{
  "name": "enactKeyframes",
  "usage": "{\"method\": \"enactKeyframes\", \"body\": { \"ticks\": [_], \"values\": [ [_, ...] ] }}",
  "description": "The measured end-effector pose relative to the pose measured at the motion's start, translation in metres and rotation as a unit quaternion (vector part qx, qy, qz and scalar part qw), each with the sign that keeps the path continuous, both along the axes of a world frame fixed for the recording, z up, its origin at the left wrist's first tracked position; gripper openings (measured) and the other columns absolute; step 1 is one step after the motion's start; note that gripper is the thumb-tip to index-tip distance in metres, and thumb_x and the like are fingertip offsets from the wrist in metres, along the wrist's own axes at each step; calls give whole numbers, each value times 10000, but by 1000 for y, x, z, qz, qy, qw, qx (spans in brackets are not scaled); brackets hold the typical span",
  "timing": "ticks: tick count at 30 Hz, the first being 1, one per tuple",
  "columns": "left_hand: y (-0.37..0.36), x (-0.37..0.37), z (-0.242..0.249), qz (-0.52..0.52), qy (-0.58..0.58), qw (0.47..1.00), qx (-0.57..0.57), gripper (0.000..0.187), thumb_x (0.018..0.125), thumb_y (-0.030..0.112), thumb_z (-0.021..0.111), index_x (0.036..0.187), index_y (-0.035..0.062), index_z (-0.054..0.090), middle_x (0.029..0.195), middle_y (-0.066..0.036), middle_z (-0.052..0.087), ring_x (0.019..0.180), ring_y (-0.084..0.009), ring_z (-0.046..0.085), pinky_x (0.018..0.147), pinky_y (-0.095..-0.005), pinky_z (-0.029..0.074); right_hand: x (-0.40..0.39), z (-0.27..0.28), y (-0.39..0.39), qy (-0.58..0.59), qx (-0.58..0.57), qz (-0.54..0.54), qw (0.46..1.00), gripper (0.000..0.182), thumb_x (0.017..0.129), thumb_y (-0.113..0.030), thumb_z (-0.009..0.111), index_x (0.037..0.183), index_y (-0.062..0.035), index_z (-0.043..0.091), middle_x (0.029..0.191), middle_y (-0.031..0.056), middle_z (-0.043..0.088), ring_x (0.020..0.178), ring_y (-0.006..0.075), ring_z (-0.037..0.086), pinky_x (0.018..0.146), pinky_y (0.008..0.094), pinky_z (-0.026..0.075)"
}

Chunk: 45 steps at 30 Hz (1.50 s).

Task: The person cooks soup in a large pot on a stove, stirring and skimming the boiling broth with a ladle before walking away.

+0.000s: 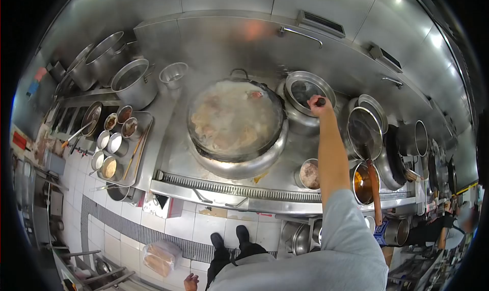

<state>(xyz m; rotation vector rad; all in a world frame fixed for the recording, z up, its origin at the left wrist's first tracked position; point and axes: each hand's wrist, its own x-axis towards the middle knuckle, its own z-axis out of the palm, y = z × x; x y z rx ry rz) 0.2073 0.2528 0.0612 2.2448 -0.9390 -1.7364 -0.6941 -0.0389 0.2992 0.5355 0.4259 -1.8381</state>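
Observation:
My right hand [320, 106] is stretched forward, closed around the dark handle [320, 102] of a utensil. Its working end is not clear to me; it is over or in the metal pot [328, 89] at the back of the range. Low at my side hangs my left hand [191, 282], loosely curled, with nothing seen in it. Left of my right arm, a large wok [196, 151] holds steaming, pale, cloudy liquid with pieces of food [229, 117] in it. A small metal container of pinkish-brown food [309, 174] stands just left of my forearm.
Seasoning bowls [116, 142] and long sticks [135, 156] lie on a tray to the left, with tall pots [135, 82] behind. Right of my arm are a wooden-handled strainer [374, 189] and a pot of amber liquid [362, 181]. A bagged bundle [162, 258] lies on the floor. Another person [448, 229] stands far right.

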Motion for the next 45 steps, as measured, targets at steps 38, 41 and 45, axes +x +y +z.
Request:
{"method": "enactKeyframes", "body": {
  "ticks": [38, 41, 45],
  "values": [
    [11, -22, -26, 17, 30, 999, -38, 473, 757, 112, 595, 1144, -134, 480, 899, -187, 632, 733, -206, 627, 611, -268, 522, 116, 129, 103, 732, 287, 67, 614, 108, 783, -104, 555, 722, -19, 527, 521, 42, 490, 372, 158, 478, 387, 295, 376],
    [-1, -28, -24, 18, 33, 999, -35, 481, 757, 113, 604, 1163, -113, 480, 926, -178, 628, 751, -201, 618, 637, -273, 510, 132, 105, 122, 788, 374, -1, 489, 112, 764, -107, 547, 758, 3, 529, 514, 73, 495, 384, 175, 510, 371, 315, 377],
    [-8, -27, -20, 24, 43, 996, -68, 463, 768, 123, 602, 1160, -96, 492, 913, -157, 629, 734, -193, 608, 656, -271, 499, 216, 105, 182, 768, 369, -3, 523, 145, 765, -80, 510, 857, 29, 535, 525, 71, 503, 369, 159, 493, 373, 286, 377]
  ]
}}
